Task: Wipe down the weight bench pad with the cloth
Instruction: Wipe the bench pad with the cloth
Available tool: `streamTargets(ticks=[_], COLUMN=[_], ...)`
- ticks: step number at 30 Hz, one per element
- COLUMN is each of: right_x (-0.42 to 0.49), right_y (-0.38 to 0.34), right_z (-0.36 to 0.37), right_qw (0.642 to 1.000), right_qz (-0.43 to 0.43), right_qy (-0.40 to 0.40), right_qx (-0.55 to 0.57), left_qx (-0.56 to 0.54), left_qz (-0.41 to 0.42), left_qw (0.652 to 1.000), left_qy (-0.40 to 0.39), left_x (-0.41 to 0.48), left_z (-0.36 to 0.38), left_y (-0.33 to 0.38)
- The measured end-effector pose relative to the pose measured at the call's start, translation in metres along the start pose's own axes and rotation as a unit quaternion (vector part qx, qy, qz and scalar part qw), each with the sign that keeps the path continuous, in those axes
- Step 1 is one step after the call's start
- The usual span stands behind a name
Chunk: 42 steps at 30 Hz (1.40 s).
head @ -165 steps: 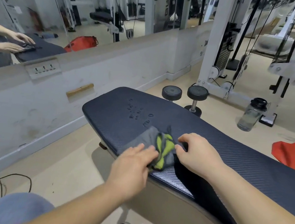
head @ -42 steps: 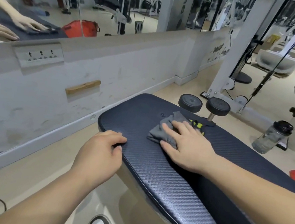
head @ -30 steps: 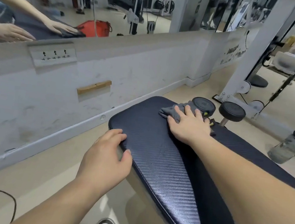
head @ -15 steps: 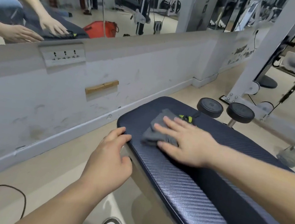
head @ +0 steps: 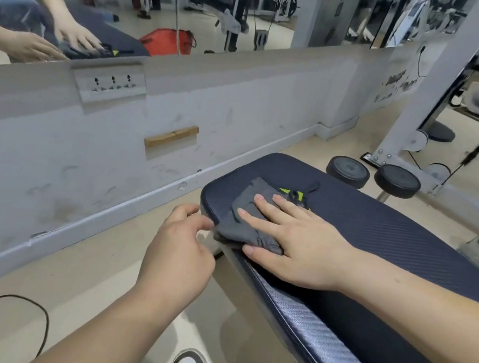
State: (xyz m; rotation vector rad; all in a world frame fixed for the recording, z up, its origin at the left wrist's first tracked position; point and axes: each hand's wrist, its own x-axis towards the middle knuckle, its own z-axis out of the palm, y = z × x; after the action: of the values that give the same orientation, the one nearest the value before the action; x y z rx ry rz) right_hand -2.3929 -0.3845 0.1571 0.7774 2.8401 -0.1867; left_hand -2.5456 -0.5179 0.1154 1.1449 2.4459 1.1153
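I see a crumpled grey cloth [head: 252, 225] with a yellow-green patch, lying at the end corner of the dark ribbed bench pad [head: 392, 230], right grip [head: 299, 246] spread flat, pressing it, left grip [head: 177, 258] half-curled beside the pad's edge, possibly touching, I cannot tell

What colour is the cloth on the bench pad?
The cloth is mostly grey with a bright yellow-green patch; the head view shows it.
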Motion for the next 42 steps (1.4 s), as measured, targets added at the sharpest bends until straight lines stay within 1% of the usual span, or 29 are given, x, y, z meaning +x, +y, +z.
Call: streamTargets(ticks=[3,6,8,11,13,15,16,17,20,22,24,26,28,30,32,34,36,37,38,40,42], right_x=[0.008,0.050,0.082,0.114,0.124,0.128,0.128,0.126,0.103,0.072,0.037,0.002,-0.022,-0.027,-0.021,-0.015,-0.010,-0.011,-0.016,-0.042,-0.086], right_y=[0.010,0.019,0.036,0.058,0.053,0.033,0.021,0.010,-0.013,-0.021,-0.020,-0.010,0.012,0.047,0.086,0.110,0.106,0.094,0.078,0.044,0.023], right_z=[-0.006,-0.011,-0.015,-0.016,-0.014,-0.014,-0.014,-0.014,-0.006,0.000,0.004,0.007,0.007,0.004,-0.001,0.001,0.011,0.015,0.017,0.019,0.025], right_qw=[1.000,0.999,0.996,0.980,0.963,0.951,0.951,0.956,0.984,0.994,0.998,0.999,0.999,0.997,0.987,0.966,0.947,0.946,0.951,0.972,0.990], right_qz=[0.007,0.032,0.083,0.191,0.261,0.302,0.302,0.283,0.169,0.101,0.060,0.042,0.045,0.075,0.156,0.256,0.316,0.320,0.305,0.234,0.140], right_qy=[-0.013,-0.014,-0.006,0.016,0.033,0.029,0.027,0.026,0.023,0.019,0.017,0.016,0.007,-0.008,-0.012,0.007,0.023,0.024,0.023,0.021,0.017], right_qx=[-0.017,-0.005,0.014,0.048,0.059,0.064,0.067,0.067,0.045,0.030,0.019,0.003,-0.007,-0.004,0.018,0.044,0.046,0.041,0.036,0.032,0.020], left_qx=[-0.007,-0.005,-0.007,-0.012,-0.013,-0.017,-0.020,-0.024,-0.041,-0.050,-0.049,-0.036,-0.021,-0.012,-0.007,0.004,0.017,0.021,0.023,0.029,0.034], left_qz=[0.015,0.020,0.019,0.022,0.025,0.019,0.012,0.003,-0.036,-0.051,-0.042,-0.018,0.010,0.036,0.065,0.096,0.116,0.124,0.132,0.155,0.178], left_qw=[1.000,1.000,1.000,1.000,1.000,1.000,1.000,1.000,0.997,0.995,0.996,0.997,0.998,0.999,0.998,0.995,0.993,0.992,0.991,0.987,0.983], left_qy=[0.009,0.009,0.008,0.003,-0.006,-0.011,-0.009,0.000,0.046,0.063,0.067,0.061,0.051,0.039,0.014,-0.010,-0.021,-0.022,-0.023,-0.022,-0.021], left_x=[0.000,0.004,0.004,0.004,0.003,0.003,0.004,0.005,0.011,0.011,0.009,0.005,0.003,0.000,-0.004,-0.007,-0.007,-0.008,-0.008,-0.009,-0.011], left_z=[0.002,0.006,0.006,0.006,0.008,0.008,0.007,0.005,-0.004,-0.009,-0.010,-0.006,0.001,0.007,0.013,0.018,0.022,0.023,0.025,0.027,0.028], left_y=[0.001,-0.001,0.002,0.004,0.001,-0.002,-0.003,-0.004,-0.005,0.000,0.005,0.009,0.014,0.024,0.034,0.041,0.046,0.048,0.050,0.053,0.055])
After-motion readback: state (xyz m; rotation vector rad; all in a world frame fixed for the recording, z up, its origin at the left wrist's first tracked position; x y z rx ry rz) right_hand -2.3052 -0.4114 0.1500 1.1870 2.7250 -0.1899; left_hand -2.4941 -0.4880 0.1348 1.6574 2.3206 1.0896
